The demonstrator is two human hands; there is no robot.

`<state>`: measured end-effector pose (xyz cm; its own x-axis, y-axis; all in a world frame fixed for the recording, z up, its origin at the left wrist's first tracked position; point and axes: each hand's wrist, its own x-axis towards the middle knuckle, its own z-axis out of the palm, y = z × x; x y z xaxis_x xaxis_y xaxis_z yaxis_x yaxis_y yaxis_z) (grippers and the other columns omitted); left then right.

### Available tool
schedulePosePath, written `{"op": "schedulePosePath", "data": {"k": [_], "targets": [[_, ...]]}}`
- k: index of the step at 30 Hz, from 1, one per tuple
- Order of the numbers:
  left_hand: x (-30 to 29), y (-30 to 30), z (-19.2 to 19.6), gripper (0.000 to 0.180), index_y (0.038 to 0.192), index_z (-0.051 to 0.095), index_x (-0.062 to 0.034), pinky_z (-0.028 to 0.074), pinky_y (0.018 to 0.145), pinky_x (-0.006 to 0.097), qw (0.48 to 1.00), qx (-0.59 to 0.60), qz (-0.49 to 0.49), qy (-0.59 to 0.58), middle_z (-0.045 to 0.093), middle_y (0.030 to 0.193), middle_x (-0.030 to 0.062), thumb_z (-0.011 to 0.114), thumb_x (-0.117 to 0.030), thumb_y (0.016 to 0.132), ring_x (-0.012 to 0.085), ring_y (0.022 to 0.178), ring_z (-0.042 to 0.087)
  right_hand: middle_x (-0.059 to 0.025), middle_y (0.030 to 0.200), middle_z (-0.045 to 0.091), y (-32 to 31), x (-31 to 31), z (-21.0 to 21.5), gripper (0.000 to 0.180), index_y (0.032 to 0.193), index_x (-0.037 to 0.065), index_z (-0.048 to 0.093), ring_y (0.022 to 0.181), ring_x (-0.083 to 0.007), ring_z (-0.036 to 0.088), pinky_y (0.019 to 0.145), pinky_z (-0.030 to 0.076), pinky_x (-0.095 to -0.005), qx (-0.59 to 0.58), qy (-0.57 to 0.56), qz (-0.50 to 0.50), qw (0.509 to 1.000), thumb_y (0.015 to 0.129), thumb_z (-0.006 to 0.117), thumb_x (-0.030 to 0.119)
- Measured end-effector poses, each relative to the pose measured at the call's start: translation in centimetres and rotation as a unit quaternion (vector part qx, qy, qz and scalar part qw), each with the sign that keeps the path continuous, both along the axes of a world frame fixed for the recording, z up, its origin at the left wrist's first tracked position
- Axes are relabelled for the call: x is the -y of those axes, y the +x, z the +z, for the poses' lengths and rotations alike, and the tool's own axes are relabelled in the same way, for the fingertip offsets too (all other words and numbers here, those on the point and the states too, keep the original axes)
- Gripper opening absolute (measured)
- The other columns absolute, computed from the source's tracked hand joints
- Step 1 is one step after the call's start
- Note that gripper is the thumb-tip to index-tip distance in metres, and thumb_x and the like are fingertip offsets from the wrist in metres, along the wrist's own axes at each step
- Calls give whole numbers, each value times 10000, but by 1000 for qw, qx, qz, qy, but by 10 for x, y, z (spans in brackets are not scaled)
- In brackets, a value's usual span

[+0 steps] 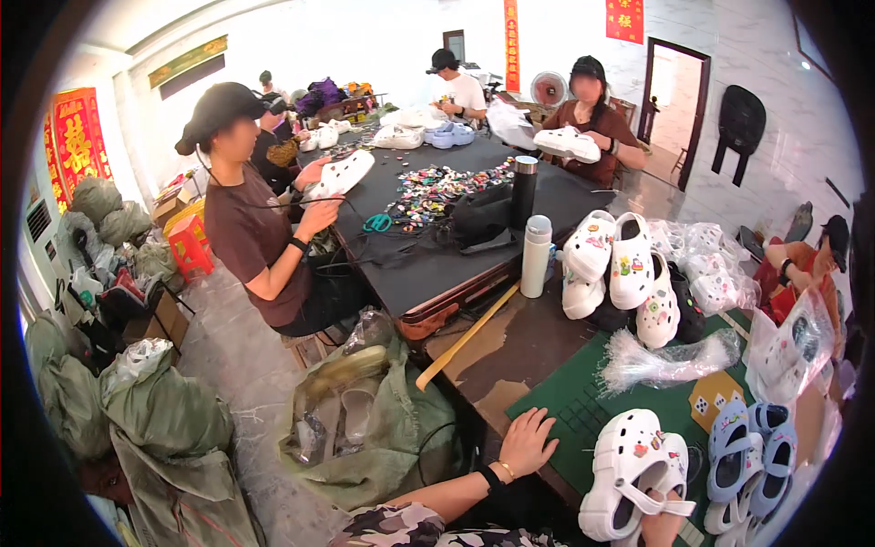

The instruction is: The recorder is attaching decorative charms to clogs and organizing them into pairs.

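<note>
Left hand (527, 444) rests open on the desk (510, 356); right hand (663, 527) grips a white clog (629, 469), charms already fitted, pairs waiting beyond.

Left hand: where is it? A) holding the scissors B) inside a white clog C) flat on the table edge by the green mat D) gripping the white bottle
C: the left hand lies palm down, fingers spread, on the brown table edge just left of the green mat, holding nothing; the white clog sits apart to its right.
</note>
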<state>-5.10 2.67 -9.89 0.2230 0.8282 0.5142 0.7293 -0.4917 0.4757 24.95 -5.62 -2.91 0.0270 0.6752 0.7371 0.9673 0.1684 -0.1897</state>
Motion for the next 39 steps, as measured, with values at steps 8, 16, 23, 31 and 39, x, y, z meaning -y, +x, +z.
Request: {"op": "schedulePosePath", "data": {"k": [8,16,23,31,39], "targets": [[-17,-7,13,330,1050,608,-37,408,947,497,998,-42,16,37,572,1189,183,653,-179,755,391,1130,510,-145,904,661,95,103,142,320,1067,51,664,872,-327,631,766,494,-424,137,-42,-207,968,791,693,209],[-21,22,-12,413,1230,562,-22,342,1046,502,998,-67,-22,-1,502,1347,186,603,-230,875,385,1274,424,-148,1066,692,188,191,303,318,1113,34,669,990,-286,643,872,473,-356,-55,138,-430,891,920,608,279],[-12,-16,-10,426,1175,569,-8,349,1029,504,995,-97,11,-3,516,1299,195,651,-190,798,383,1240,444,-98,1056,679,259,116,267,349,1263,2,564,1008,-214,616,895,455,-328,101,36,-499,860,970,560,191],[-14,6,7,398,1124,606,-55,405,1003,478,999,-29,-35,6,561,1241,171,670,-269,794,364,1197,499,-142,1092,654,91,-140,213,404,1258,-15,557,1029,-271,605,896,460,-374,54,102,-206,972,945,592,239],[-8,-5,-1,437,1225,568,-71,372,1040,486,997,-40,-2,-64,496,1348,156,642,-311,868,357,1274,445,-185,1129,630,153,-44,135,467,1253,-32,551,1049,-327,593,897,464,-419,40,77,-209,974,921,625,288]]}}
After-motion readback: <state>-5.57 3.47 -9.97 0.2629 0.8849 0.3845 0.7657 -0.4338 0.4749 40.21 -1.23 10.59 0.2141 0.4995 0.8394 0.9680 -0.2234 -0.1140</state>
